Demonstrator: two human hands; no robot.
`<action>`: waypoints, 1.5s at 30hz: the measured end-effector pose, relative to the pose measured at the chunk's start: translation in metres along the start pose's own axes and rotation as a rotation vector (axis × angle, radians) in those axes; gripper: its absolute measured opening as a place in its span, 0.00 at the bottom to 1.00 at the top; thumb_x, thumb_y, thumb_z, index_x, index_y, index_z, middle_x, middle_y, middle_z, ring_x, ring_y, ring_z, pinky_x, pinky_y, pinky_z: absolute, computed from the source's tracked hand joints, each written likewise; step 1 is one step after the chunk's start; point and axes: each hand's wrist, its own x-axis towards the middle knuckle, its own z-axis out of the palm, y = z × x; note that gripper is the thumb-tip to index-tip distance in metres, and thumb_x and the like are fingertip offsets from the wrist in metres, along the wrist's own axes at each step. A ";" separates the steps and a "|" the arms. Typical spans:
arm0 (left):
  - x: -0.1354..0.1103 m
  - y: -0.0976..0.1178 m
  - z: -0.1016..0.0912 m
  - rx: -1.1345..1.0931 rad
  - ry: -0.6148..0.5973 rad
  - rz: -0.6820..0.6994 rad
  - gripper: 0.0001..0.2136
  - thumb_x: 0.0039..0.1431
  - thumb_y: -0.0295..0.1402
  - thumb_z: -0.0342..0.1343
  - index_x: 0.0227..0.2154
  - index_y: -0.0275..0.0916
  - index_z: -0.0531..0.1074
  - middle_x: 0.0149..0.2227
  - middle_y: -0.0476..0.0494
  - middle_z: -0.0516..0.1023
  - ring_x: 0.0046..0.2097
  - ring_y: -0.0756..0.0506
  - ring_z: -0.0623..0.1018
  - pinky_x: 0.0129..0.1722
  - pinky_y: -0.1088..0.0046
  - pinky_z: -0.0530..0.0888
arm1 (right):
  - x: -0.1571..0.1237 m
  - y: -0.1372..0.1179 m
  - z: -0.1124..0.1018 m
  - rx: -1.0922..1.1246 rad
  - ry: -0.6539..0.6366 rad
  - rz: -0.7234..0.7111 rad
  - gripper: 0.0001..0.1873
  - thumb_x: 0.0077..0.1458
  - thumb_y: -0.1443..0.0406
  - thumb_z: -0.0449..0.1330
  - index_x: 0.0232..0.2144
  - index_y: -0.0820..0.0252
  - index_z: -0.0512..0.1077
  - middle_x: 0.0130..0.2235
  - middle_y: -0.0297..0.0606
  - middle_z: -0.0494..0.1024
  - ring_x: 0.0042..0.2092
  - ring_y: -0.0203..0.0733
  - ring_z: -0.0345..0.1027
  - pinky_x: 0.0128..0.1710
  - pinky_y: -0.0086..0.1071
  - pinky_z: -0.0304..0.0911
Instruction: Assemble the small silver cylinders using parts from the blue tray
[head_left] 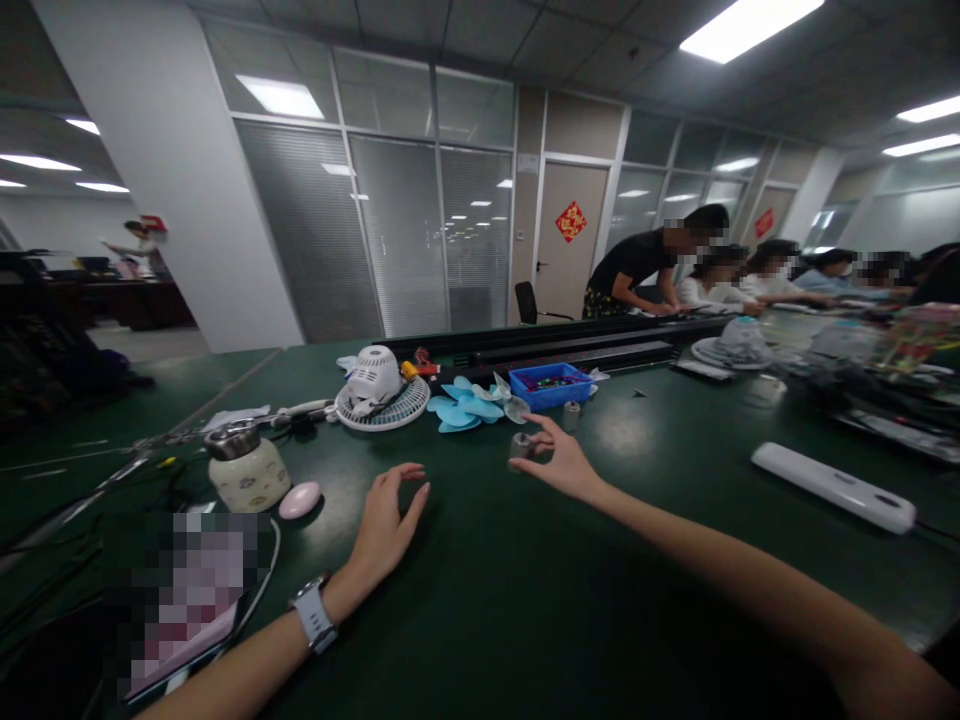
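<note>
My right hand (564, 462) reaches over the middle of the green table, thumb and index finger curved apart around a small grey cylinder (519, 445). The thumb covers the lower part of the cylinder; whether the fingers press on it is hard to make out. A second similar cylinder (571, 416) stands behind this hand, close to a blue tray (551, 389) of small parts. My left hand (386, 515), with a watch on the wrist, hovers over the table to the left. Its fingers are loosely bent and apart, with nothing between them. Light-blue fan blades (461, 405) lie beyond both hands.
A white fan head with its grille (382, 400) lies at the back left. Nearer are a patterned jar (247, 480), a pink mouse-like object (300, 500) and cables. At right lies a white power strip (832, 487). Dark rails (570, 350) span the back; several people work beyond, right.
</note>
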 end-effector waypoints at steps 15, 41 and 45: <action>-0.004 0.029 -0.006 0.078 -0.289 0.357 0.19 0.68 0.34 0.43 0.59 0.53 0.63 0.62 0.51 0.66 0.64 0.42 0.59 0.61 0.48 0.62 | -0.016 -0.034 0.088 -0.041 -0.179 -0.177 0.37 0.47 0.67 0.66 0.59 0.54 0.59 0.41 0.34 0.77 0.42 0.40 0.73 0.50 0.41 0.62; 0.002 0.008 -0.007 0.034 -0.302 -0.085 0.14 0.59 0.41 0.52 0.44 0.51 0.78 0.49 0.45 0.79 0.57 0.36 0.71 0.53 0.52 0.69 | -0.004 0.046 -0.033 -0.323 0.307 0.043 0.30 0.51 0.56 0.63 0.55 0.55 0.66 0.43 0.41 0.78 0.41 0.46 0.73 0.46 0.43 0.67; 0.002 0.008 -0.007 0.024 -0.301 -0.071 0.13 0.59 0.40 0.52 0.43 0.50 0.78 0.48 0.45 0.79 0.57 0.36 0.71 0.54 0.51 0.69 | 0.009 0.092 -0.073 -0.470 0.442 0.191 0.30 0.51 0.58 0.61 0.56 0.58 0.64 0.42 0.44 0.79 0.41 0.48 0.75 0.44 0.41 0.69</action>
